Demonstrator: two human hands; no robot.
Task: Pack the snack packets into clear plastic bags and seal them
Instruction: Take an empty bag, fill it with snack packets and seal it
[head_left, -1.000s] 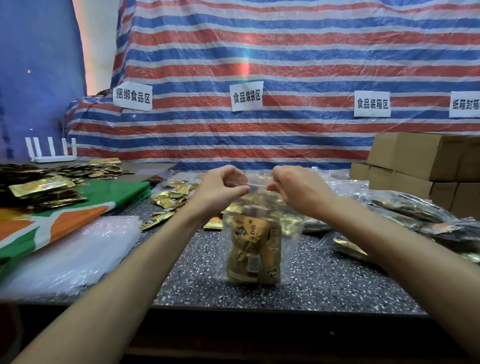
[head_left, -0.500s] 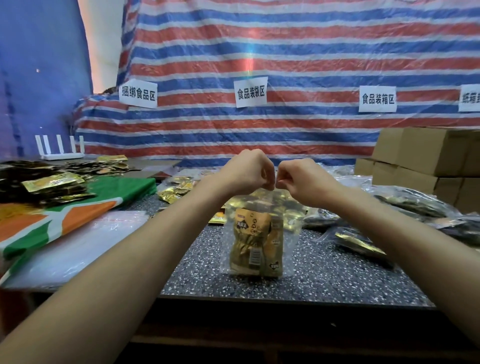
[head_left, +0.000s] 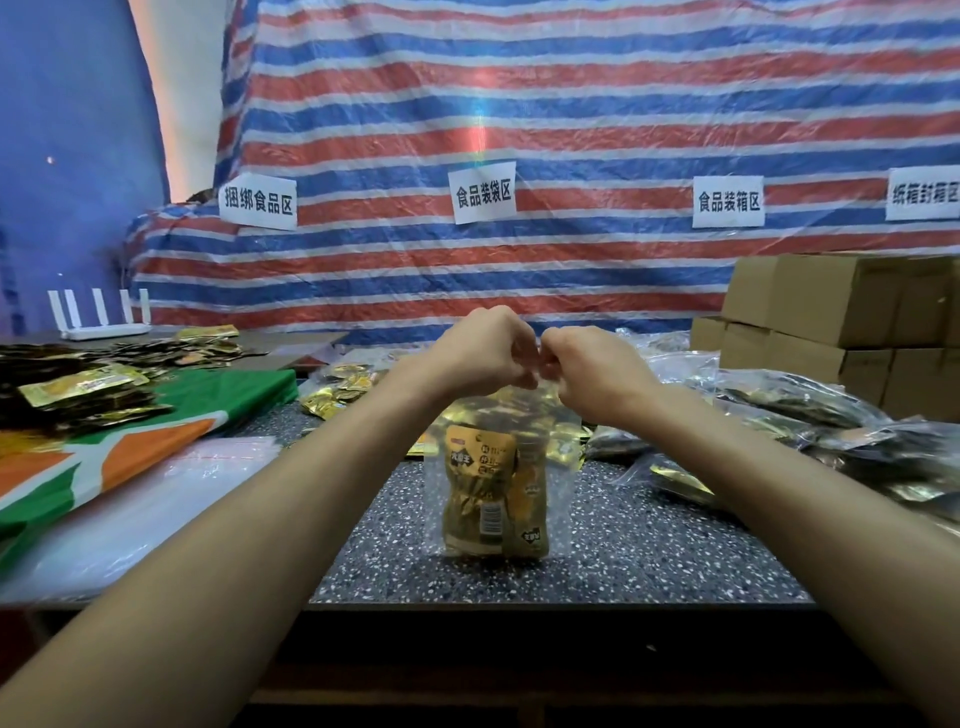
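Four white paper signs hang on the striped tarp (head_left: 597, 119), across the middle of the frame. From the left I read 捆绑食品区 on the first sign (head_left: 258, 202), 食品装袋区 on the second sign (head_left: 483, 192), 食品装箱区 on the third sign (head_left: 728, 201) and 纸箱封箱区 on the fourth sign (head_left: 923, 200), clipped by the right edge. At centre, the gold snack packet (head_left: 480, 488) in my clear bag (head_left: 561, 467) bears a barcode (head_left: 490, 519); its characters are too small to read.

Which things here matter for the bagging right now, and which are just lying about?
In the job: left hand and right hand pinching the top of the clear bag; snack packets inside it; loose packets; empty bags; filled bags.
Lying about: router; cardboard boxes; green and orange cloth; wall signs.
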